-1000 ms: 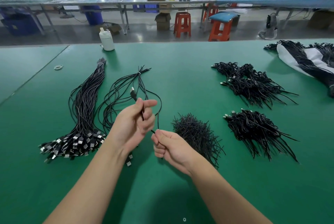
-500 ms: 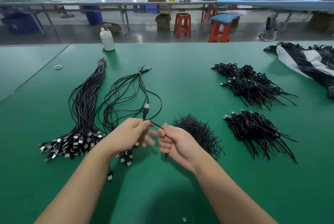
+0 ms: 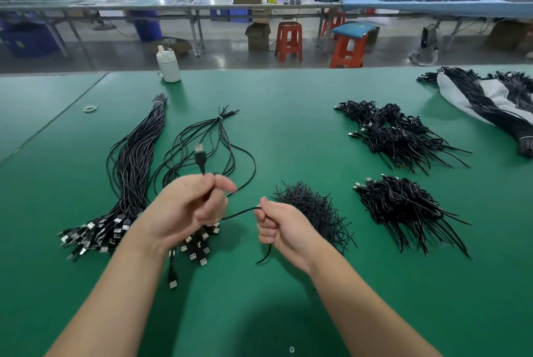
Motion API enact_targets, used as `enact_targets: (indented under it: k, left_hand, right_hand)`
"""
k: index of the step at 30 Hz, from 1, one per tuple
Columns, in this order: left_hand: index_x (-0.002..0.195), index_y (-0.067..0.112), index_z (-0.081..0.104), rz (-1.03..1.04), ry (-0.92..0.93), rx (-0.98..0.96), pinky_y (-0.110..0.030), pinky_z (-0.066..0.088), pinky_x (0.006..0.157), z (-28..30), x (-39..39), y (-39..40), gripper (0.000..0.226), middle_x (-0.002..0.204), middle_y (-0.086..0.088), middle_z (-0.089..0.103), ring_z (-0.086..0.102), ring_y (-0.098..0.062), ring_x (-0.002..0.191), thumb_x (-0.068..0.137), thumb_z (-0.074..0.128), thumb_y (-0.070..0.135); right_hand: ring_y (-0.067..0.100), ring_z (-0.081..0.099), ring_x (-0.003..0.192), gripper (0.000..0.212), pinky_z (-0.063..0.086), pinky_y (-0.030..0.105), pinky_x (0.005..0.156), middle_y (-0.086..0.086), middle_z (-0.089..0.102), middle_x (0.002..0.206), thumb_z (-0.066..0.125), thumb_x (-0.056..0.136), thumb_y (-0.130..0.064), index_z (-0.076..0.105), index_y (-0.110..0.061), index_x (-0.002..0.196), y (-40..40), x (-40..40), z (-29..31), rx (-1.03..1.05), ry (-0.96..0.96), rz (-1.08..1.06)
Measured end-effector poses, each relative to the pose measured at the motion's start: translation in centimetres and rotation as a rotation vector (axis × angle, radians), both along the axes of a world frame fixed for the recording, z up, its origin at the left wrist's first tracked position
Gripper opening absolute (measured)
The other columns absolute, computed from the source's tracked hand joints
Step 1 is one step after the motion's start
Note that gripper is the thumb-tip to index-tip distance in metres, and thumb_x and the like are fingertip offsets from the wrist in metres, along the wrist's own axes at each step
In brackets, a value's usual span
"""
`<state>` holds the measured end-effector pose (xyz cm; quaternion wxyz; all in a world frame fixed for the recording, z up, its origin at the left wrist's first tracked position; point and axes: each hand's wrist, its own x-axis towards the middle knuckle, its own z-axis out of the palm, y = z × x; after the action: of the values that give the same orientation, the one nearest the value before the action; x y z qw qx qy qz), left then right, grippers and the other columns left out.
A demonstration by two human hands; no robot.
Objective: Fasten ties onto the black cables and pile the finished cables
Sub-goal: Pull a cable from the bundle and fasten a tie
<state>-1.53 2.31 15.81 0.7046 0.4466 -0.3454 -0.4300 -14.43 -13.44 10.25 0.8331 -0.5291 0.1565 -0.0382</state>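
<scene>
Black cable (image 3: 245,155) is being gripped by left hand (image 3: 184,206); right hand (image 3: 277,227), at 3 o'clock, is pinching a tie (image 3: 239,214): wrap it snugly

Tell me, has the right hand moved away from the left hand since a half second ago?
Yes. The right hand has pulled rightward, toward the tie heap, opening a gap from the left hand.

Left hand (image 3: 184,206) and right hand (image 3: 277,227) grip 1 black cable (image 3: 239,212) above the green table (image 3: 288,131), beside a heap of ties (image 3: 311,209).
</scene>
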Motion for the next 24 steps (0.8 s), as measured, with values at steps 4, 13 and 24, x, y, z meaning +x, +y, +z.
enact_targets:
  k: [4, 13, 24]
  left_hand:
    - [0.103, 0.012, 0.075, -0.37, -0.546, 0.418, -0.029, 0.033, 0.058, 0.6, -0.1, 0.8, 0.036, 0.066, 0.008, 0.069, 0.041, -0.013, 0.053, 0.103, 0.044, 0.029]
    - [0.118, 0.006, 0.064, 0.418, -0.129, 0.29, -0.029, 0.057, 0.085, -2.8, -1.4, -2.3, 0.034, 0.109, -0.013, 0.074, 0.072, -0.024, 0.098, 0.101, 0.045, 0.028]
    - [0.094, -0.003, 0.057, 0.393, 0.255, 0.101, -0.032, 0.06, 0.065, -2.0, -4.3, -5.1, 0.024, 0.06, -0.007, 0.059, 0.071, -0.027, 0.074, 0.099, 0.046, 0.018]
  right_hand:
    - [0.013, 0.015, 0.056, 0.039, 0.011, 0.03, 0.057, -0.004, 0.022, 0.059, 0.044, 0.105, -0.03, 0.053, -0.016, 0.071, -1.2, -0.1, 1.3, -0.017, -0.01, -0.021]
    - [0.011, 0.017, 0.051, 0.039, 0.013, 0.028, 0.053, -0.009, 0.026, 0.055, 0.041, 0.107, -0.031, 0.054, -0.021, 0.072, 1.1, -0.8, 1.9, -0.283, -0.016, 0.117]
    - [0.008, 0.06, 0.072, 0.021, 0.052, 0.029, 0.076, -0.008, 0.064, 0.085, 0.048, 0.1, -0.005, 0.061, -0.021, 0.103, 0.7, -0.9, 1.6, -0.801, 0.101, -0.032]
